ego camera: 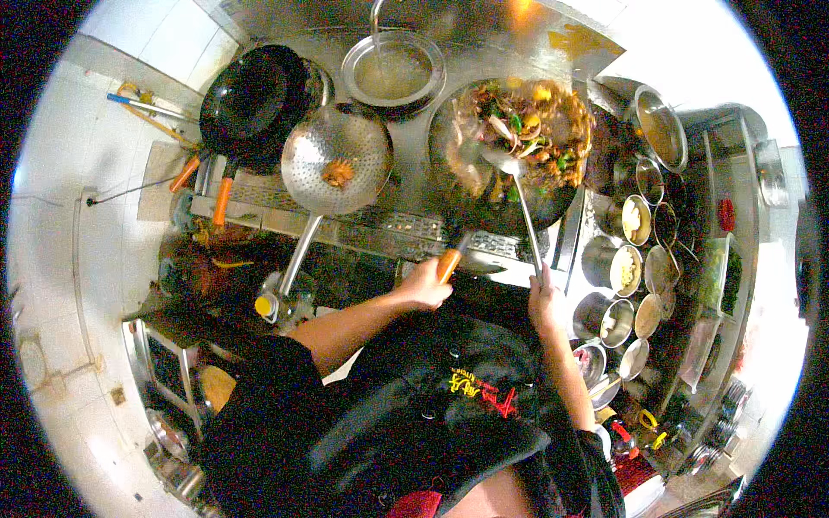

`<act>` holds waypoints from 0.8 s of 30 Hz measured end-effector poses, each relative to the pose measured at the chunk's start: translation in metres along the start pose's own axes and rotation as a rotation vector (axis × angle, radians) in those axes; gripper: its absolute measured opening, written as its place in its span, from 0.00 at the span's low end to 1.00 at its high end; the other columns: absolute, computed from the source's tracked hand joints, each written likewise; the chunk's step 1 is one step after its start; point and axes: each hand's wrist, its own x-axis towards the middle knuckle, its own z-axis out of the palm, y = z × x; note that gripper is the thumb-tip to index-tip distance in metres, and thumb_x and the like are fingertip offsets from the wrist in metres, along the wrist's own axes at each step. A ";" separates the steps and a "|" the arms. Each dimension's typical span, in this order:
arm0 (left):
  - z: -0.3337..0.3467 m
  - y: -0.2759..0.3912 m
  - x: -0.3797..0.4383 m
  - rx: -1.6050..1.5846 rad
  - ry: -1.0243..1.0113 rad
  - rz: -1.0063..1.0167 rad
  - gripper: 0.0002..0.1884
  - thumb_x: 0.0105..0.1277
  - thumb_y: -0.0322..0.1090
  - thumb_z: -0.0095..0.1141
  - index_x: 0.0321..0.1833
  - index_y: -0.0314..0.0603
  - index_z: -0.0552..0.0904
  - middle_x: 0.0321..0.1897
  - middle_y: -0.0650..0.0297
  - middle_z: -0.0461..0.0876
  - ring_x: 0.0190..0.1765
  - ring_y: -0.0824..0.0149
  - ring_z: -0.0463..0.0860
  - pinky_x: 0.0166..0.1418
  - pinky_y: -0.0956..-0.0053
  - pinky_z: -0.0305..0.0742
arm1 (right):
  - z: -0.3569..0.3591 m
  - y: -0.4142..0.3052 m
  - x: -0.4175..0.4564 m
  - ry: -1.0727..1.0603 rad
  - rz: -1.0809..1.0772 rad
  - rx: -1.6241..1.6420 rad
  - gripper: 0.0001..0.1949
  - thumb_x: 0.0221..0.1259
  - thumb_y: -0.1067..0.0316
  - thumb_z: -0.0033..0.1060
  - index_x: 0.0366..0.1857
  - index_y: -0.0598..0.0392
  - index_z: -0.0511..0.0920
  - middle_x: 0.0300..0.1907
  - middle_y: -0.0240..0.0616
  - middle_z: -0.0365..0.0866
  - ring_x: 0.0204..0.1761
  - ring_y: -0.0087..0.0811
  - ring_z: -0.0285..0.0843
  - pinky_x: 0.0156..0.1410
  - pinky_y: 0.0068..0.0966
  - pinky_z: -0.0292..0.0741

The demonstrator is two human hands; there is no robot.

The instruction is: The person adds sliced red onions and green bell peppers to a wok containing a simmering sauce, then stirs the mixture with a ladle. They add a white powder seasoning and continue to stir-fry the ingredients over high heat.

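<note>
My left hand (424, 285) grips the orange handle (449, 265) of a large dark wok (544, 210). Browned food (518, 123) with green and pale strips fills the wok's far and right side, some of it blurred. My right hand (546, 307) is closed around the long metal handle of a cooking ladle (502, 160), whose bowl rests at or just over the food. Left of the wok, a perforated metal strainer (337, 152) with a clump of brown bits lies with its handle pointing towards me.
A black wok (249, 107) with an orange handle stands at the far left. Under a tap sits a round metal basin (393, 68) of liquid. Several metal containers (626, 270) of ingredients line the right side, near a large metal bowl (660, 128). A yellow-capped bottle (285, 301) stands at lower left.
</note>
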 end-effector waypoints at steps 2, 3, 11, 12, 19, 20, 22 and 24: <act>-0.012 0.030 0.013 -0.019 -0.007 0.092 0.14 0.60 0.31 0.52 0.46 0.31 0.73 0.25 0.50 0.81 0.25 0.55 0.83 0.27 0.59 0.77 | -0.018 -0.006 -0.003 0.018 -0.097 0.065 0.17 0.68 0.56 0.54 0.59 0.43 0.72 0.26 0.52 0.82 0.29 0.56 0.82 0.36 0.48 0.77; -0.015 0.043 0.022 -0.131 0.000 0.099 0.14 0.62 0.33 0.50 0.46 0.29 0.73 0.26 0.47 0.80 0.28 0.50 0.82 0.30 0.56 0.77 | -0.028 -0.007 -0.003 -0.049 -0.046 0.067 0.17 0.68 0.57 0.54 0.59 0.44 0.72 0.26 0.53 0.82 0.29 0.57 0.82 0.36 0.49 0.77; -0.027 0.021 0.080 0.014 -0.074 0.172 0.18 0.66 0.43 0.51 0.48 0.33 0.78 0.36 0.47 0.84 0.39 0.49 0.84 0.45 0.56 0.79 | -0.066 0.007 -0.016 -0.177 0.039 0.111 0.20 0.67 0.52 0.54 0.59 0.47 0.75 0.34 0.56 0.84 0.40 0.57 0.83 0.45 0.48 0.78; -0.037 0.008 0.084 -0.004 -0.023 0.111 0.19 0.69 0.46 0.50 0.46 0.34 0.80 0.38 0.48 0.84 0.44 0.50 0.83 0.50 0.56 0.77 | -0.065 0.009 -0.018 -0.180 0.076 0.103 0.20 0.67 0.51 0.55 0.59 0.47 0.75 0.35 0.56 0.84 0.40 0.57 0.83 0.46 0.47 0.78; -0.102 -0.045 0.130 0.699 0.590 0.186 0.20 0.62 0.24 0.47 0.59 0.35 0.76 0.68 0.45 0.64 0.68 0.43 0.66 0.71 0.58 0.66 | -0.053 0.015 -0.043 -0.097 0.160 0.301 0.21 0.64 0.55 0.61 0.59 0.49 0.76 0.35 0.53 0.85 0.39 0.51 0.85 0.44 0.40 0.79; -0.105 -0.046 0.137 0.681 0.567 0.120 0.21 0.63 0.24 0.46 0.60 0.34 0.75 0.68 0.44 0.63 0.69 0.42 0.66 0.71 0.57 0.66 | -0.052 0.016 -0.046 -0.088 0.170 0.334 0.21 0.64 0.55 0.61 0.59 0.48 0.76 0.34 0.53 0.85 0.38 0.52 0.85 0.44 0.41 0.79; -0.108 -0.046 0.145 0.616 0.527 0.015 0.23 0.65 0.24 0.42 0.64 0.33 0.70 0.68 0.41 0.62 0.69 0.41 0.65 0.72 0.57 0.65 | -0.051 0.018 -0.049 -0.130 0.200 0.349 0.20 0.64 0.56 0.60 0.58 0.47 0.76 0.30 0.55 0.83 0.35 0.55 0.84 0.41 0.45 0.78; -0.108 -0.048 0.149 0.579 0.480 -0.048 0.21 0.65 0.23 0.42 0.63 0.33 0.70 0.68 0.39 0.62 0.63 0.40 0.71 0.67 0.54 0.69 | -0.051 0.022 -0.050 -0.112 0.175 0.339 0.20 0.65 0.58 0.59 0.58 0.51 0.75 0.29 0.52 0.82 0.33 0.49 0.83 0.40 0.39 0.77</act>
